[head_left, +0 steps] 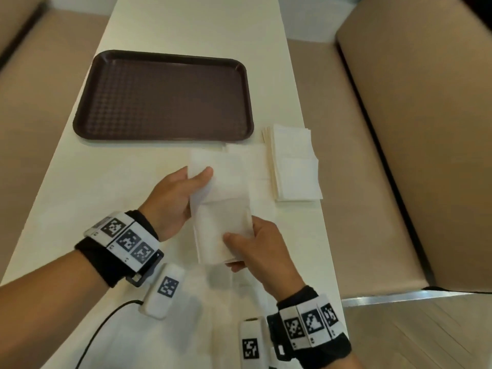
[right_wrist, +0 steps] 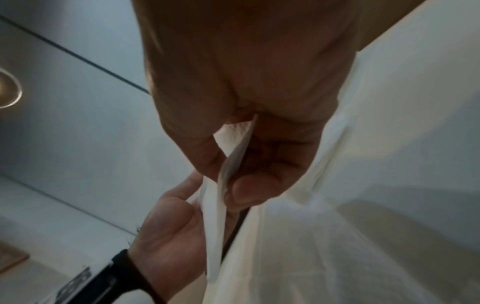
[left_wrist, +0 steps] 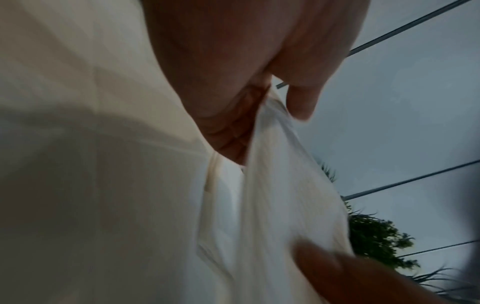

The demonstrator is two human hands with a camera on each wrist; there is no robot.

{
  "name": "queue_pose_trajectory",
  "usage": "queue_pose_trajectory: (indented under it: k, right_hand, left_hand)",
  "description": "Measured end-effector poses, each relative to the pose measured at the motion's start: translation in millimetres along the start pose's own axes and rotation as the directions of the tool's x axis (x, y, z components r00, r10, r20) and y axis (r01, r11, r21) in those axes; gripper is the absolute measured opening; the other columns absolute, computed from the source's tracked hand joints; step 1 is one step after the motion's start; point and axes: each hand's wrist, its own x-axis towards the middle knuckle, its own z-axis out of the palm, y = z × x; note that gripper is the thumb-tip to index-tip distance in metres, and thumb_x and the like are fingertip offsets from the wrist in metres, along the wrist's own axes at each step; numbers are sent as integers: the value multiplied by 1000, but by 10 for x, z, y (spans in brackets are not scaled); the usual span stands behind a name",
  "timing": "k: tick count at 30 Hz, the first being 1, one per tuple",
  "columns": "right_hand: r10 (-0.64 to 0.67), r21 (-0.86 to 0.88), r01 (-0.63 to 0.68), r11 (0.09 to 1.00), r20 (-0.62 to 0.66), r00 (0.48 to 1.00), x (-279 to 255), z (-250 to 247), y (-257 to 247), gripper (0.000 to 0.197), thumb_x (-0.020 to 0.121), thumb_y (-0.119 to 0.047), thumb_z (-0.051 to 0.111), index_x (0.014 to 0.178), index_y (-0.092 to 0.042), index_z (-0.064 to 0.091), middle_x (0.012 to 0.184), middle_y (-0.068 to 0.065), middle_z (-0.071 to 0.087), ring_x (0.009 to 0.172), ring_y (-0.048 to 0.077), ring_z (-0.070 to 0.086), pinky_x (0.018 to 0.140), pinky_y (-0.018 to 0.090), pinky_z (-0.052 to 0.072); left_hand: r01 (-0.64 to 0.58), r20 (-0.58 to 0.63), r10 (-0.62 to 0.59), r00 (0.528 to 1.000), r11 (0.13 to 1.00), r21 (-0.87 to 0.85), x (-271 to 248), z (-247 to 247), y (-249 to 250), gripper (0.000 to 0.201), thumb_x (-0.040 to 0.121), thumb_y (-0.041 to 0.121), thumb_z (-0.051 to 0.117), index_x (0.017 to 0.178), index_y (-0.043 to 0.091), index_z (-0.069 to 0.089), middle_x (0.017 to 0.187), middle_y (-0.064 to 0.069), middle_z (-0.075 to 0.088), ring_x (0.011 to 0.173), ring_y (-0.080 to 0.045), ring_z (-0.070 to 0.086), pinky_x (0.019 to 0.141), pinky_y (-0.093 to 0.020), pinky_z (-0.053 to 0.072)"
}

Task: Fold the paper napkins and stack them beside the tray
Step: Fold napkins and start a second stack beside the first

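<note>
A white paper napkin (head_left: pixel 221 209) hangs above the table between both hands, bent across its middle. My left hand (head_left: pixel 181 193) pinches its far left corner, thumb on top. My right hand (head_left: pixel 253 249) pinches its near end between thumb and fingers. In the left wrist view the napkin (left_wrist: pixel 280 195) runs down from the left hand's fingers (left_wrist: pixel 301 102). In the right wrist view the right hand's fingers (right_wrist: pixel 249 191) clamp the napkin's edge (right_wrist: pixel 233 162). A stack of folded napkins (head_left: pixel 295 166) lies right of the empty brown tray (head_left: pixel 165 94). Another napkin (head_left: pixel 255 163) lies flat under the held one.
The narrow white table (head_left: pixel 186 27) runs away from me, with tan bench seats (head_left: pixel 426 129) on both sides. A black cable (head_left: pixel 106 323) trails across the table's near left part. More white paper (head_left: pixel 133 336) lies on the table near me.
</note>
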Motion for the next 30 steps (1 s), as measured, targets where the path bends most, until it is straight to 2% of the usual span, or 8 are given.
queue_pose_trajectory:
  k: [8, 13, 15, 18, 21, 24, 27, 30]
  right_hand:
    - [54, 26, -53, 998, -7, 999, -54, -37, 178, 8, 94, -16, 65, 99, -11, 69, 77, 5, 72, 57, 21, 68, 56, 35, 57]
    - [66, 188, -42, 981, -122, 990, 141, -149, 149, 13, 97, -14, 64, 105, -5, 68, 82, 12, 74, 59, 24, 67, 52, 32, 54]
    - [90, 252, -44, 967, -177, 980, 269, -240, 75, 13, 98, -13, 62, 103, -2, 67, 80, 16, 73, 57, 25, 66, 50, 30, 54]
    - [102, 251, -42, 967, -232, 967, 442, -353, 1, 14, 99, -14, 61, 98, -1, 66, 73, 19, 69, 54, 23, 63, 47, 28, 52]
    - [115, 202, -60, 978, -275, 955, 577, -425, 4, 13, 100, -13, 61, 95, -2, 65, 69, 18, 67, 50, 20, 62, 46, 26, 51]
    - [114, 154, -71, 986, -291, 950, 641, -441, 42, 14, 99, -13, 61, 91, -2, 64, 63, 13, 66, 47, 18, 63, 44, 25, 51]
    - [115, 117, -83, 990, -301, 947, 654, -417, 94, 17, 99, -13, 61, 89, 0, 63, 59, 12, 66, 47, 20, 63, 45, 26, 53]
    - [120, 87, -97, 991, -313, 942, 671, -383, 109, 19, 98, -14, 61, 89, 2, 63, 57, 12, 66, 49, 23, 63, 47, 28, 54]
  left_hand:
    - [-20, 134, -6, 991, 980, 196, 251, -454, 85, 77, 53, 60, 90, 112, 14, 73, 117, -11, 72, 100, -25, 70, 77, -35, 61]
    - [-126, 165, 56, 985, 886, 447, 581, -168, 293, 14, 94, 28, 65, 91, 17, 72, 84, 0, 72, 76, -14, 64, 65, -28, 53]
    - [-198, 162, 131, 978, 825, 529, 752, 29, 393, 16, 100, 23, 58, 88, 22, 69, 79, 6, 70, 73, -10, 62, 66, -29, 50]
    - [-253, 146, 213, 966, 665, 703, 984, 204, 495, 15, 100, 32, 57, 99, 25, 70, 92, 4, 72, 84, -13, 66, 71, -30, 50]
    - [-182, 96, 240, 966, 365, 913, 1030, 87, 443, 30, 97, 41, 59, 118, 19, 65, 114, -1, 66, 105, -22, 62, 85, -32, 45]
    - [-70, 63, 40, 997, 182, 981, 891, -198, 247, 69, 79, 54, 75, 137, 28, 49, 128, 5, 53, 116, -18, 52, 97, -36, 44]
    - [-85, 88, -51, 995, 62, 994, 784, -292, 105, 83, 67, 59, 83, 137, 36, 44, 120, 12, 48, 117, -16, 43, 102, -43, 41]
    - [-134, 134, -42, 990, 4, 991, 782, -245, 47, 60, 71, 55, 82, 120, 38, 52, 108, 15, 51, 110, -13, 45, 96, -41, 35]
